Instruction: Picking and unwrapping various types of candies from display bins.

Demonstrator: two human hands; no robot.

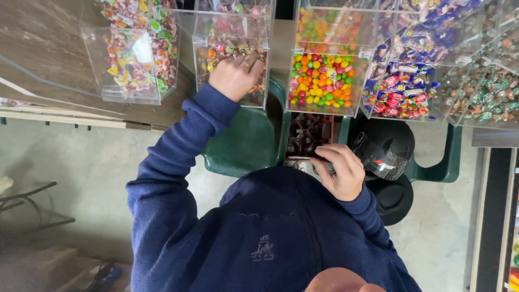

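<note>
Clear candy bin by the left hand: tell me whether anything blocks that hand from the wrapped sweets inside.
Nothing visible does. The left hand already reaches into the open front of the clear candy bin, its fingers down among the wrapped sweets; no lid or flap shows across that opening.

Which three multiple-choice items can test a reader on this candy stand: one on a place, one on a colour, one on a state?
1. Where is the left hand?
A. in a clear candy bin
B. on the helmet
C. on the floor

2. What colour are the sleeves?
A. red
B. dark blue
C. white

3. How is the right hand?
A. flat and open
B. curled, held near the chest
C. inside a bin

Answers: 1 A, its fingers reach among the sweets; 2 B, both arms show it; 3 B, the fingers bend over something small that I cannot identify.
</note>
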